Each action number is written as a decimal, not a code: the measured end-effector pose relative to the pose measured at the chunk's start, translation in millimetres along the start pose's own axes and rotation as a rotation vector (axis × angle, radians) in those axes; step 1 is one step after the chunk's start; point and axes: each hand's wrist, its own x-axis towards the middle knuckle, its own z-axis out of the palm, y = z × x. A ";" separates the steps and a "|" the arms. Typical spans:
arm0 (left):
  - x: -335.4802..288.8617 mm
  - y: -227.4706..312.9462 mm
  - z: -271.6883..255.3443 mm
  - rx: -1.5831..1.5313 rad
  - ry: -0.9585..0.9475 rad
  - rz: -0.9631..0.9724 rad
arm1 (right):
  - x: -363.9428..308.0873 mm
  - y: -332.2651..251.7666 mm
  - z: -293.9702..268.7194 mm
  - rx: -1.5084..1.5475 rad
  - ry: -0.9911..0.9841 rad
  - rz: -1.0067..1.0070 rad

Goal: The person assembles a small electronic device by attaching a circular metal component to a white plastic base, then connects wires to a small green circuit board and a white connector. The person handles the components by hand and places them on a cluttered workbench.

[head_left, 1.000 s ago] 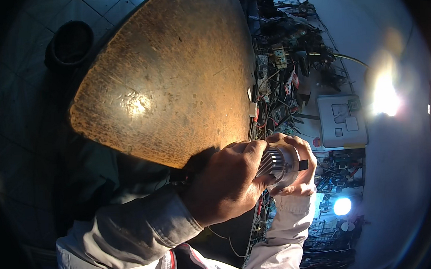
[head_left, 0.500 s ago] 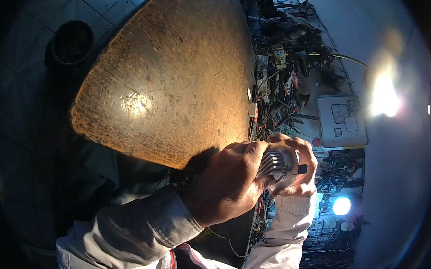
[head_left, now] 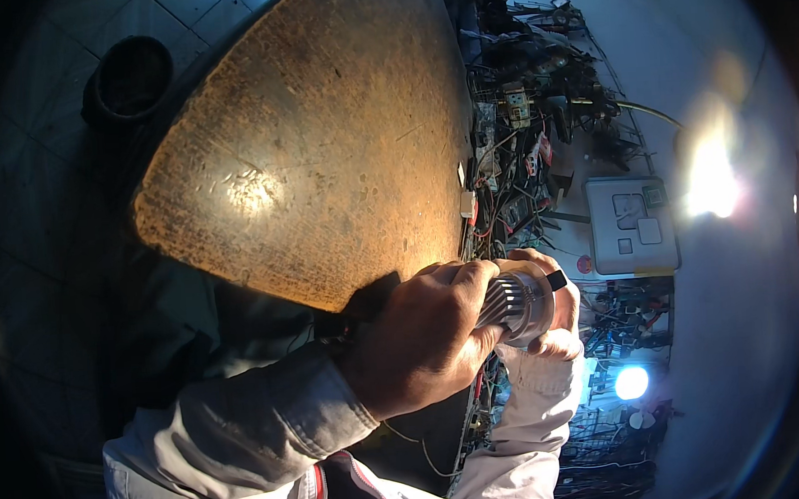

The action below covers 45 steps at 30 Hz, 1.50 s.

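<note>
Both of my hands close around a small ribbed metal cylinder (head_left: 515,302), a finned bulb-like body with a black piece at its right end. My left hand (head_left: 422,339) covers its left side from above, fingers wrapped over the fins. Behind and under the cylinder, my right hand (head_left: 553,332) curls its fingers round the far end. The part sits at the near right corner of a worn brown wooden tabletop (head_left: 322,154).
Tangled wires and small electronic parts (head_left: 521,153) pile along the table's right edge. A white wall switch plate (head_left: 631,226) hangs beyond them. A bright lit lamp (head_left: 630,382) glows below it, and a glare spot (head_left: 708,179) on the wall. A dark round bin (head_left: 128,78) stands far left.
</note>
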 end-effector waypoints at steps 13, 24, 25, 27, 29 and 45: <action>0.7 -0.6 1.4 0.015 0.018 0.010 | 10.6 -6.2 -15.8 -0.190 -0.169 -0.058; 3.1 -2.5 1.6 -0.019 -0.020 0.028 | 15.9 2.7 -15.0 -0.274 -0.291 -0.271; 3.5 -2.2 1.5 -0.018 -0.014 0.023 | 17.1 0.2 -17.0 -0.352 -0.305 -0.294; 3.7 -1.2 2.0 -0.025 -0.005 0.013 | 13.7 2.4 -10.0 -0.396 -0.211 -0.319; 3.8 -0.3 1.5 -0.022 -0.015 -0.001 | 12.8 1.7 -7.2 -0.421 -0.185 -0.332; 6.8 0.4 1.1 0.039 -0.028 -0.051 | 5.8 -14.4 7.8 -0.182 -0.128 -0.046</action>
